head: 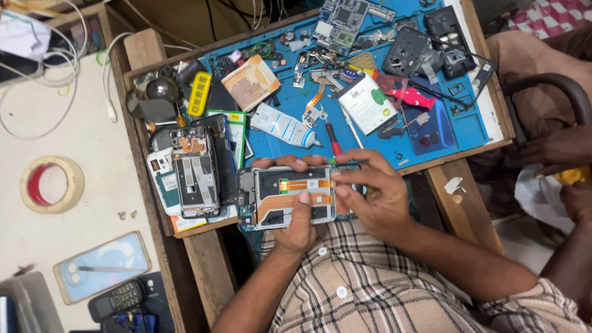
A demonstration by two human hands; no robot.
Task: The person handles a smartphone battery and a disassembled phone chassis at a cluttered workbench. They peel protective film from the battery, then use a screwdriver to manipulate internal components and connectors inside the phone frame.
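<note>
An opened smartphone (277, 194) with its back cover off lies sideways at the near edge of the blue work mat (459, 123), showing orange flex cables and a metal shield. My left hand (297, 229) grips it from below, thumb pressed on the middle of the board. My right hand (372, 194) holds the phone's right end, fingers curled over the top edge, thumb and forefinger pinching at the board there.
A second opened phone (196, 172) lies to the left. The mat carries a circuit board (340, 21), a battery (367, 103), a glue tube (280, 125), a red-handled tool (407, 95) and small parts. A tape roll (50, 184) sits far left. Another person's hands (558, 151) are at the right.
</note>
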